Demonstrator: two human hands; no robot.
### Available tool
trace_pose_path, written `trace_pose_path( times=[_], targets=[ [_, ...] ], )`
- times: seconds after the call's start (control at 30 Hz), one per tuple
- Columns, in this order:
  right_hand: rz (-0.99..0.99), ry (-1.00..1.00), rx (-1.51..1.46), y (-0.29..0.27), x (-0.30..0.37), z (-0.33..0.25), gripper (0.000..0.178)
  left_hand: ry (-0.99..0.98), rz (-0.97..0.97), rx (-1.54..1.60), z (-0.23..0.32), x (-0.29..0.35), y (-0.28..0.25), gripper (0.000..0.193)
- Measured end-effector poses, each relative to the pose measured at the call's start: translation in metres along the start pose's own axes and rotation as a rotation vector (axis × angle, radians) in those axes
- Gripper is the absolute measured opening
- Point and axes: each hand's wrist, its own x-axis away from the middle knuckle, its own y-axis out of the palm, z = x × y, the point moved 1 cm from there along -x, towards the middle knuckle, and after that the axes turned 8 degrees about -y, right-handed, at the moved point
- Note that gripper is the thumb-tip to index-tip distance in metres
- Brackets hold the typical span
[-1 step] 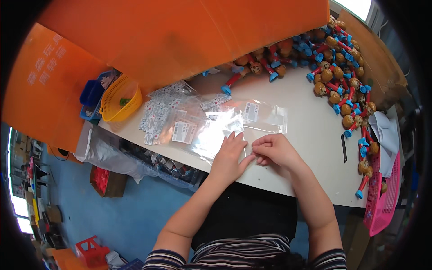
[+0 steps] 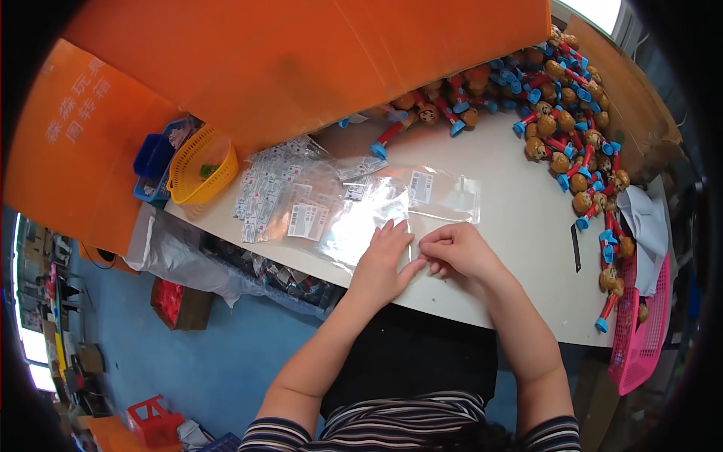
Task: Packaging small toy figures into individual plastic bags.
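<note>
My left hand (image 2: pixel 384 260) lies with its fingers stretched over the near edge of a pile of clear plastic bags (image 2: pixel 339 245). Close beside its thumb, my right hand (image 2: pixel 459 252) is closed, thumb and fingertips pinched together. What the pinch holds, if anything, is too small to make out. Some bags carry white printed labels (image 2: pixel 307 221). Another clear bag (image 2: pixel 452 197) with a label of its own reaches to the right beyond my hands. Left of the bags is a heap of small printed packets (image 2: pixel 263 188).
Many red-and-blue figures with brown heads (image 2: pixel 565 143) line the table's far and right sides. A yellow basket (image 2: pixel 202 169) stands at the left, a pink basket (image 2: pixel 640 331) at the right edge. A thin black strip (image 2: pixel 576 248) lies near the figures. Orange boards (image 2: pixel 301 68) wall the back.
</note>
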Motion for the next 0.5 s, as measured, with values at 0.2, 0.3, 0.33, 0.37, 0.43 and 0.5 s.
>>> trace_pose_path(
  times=[0.2, 0.3, 0.33, 0.37, 0.43, 0.5],
  targets=[
    [0.069, -0.167, 0.002, 0.011, -0.027, 0.007, 0.02, -0.063, 0.009, 0.153, -0.003, -0.004, -0.012, 0.044],
    [0.089, -0.194, 0.005, 0.009, -0.033, 0.012, 0.023, -0.064, 0.063, 0.117, -0.001, -0.003, -0.011, 0.039],
    [0.092, -0.195, 0.008, 0.01, -0.031, 0.012, 0.023, -0.051, 0.104, 0.087, 0.001, -0.004, -0.009, 0.034],
    [0.107, -0.215, 0.012, 0.011, -0.027, 0.013, 0.024, -0.032, 0.138, 0.063, 0.003, -0.006, -0.006, 0.028],
    [0.15, -0.236, 0.02, 0.011, -0.021, 0.007, 0.025, -0.059, 0.161, 0.043, 0.007, -0.006, -0.006, 0.024],
    [0.083, -0.232, 0.134, 0.006, -0.01, -0.011, 0.026, -0.074, 0.253, -0.024, 0.007, -0.008, -0.004, 0.014]
  ],
)
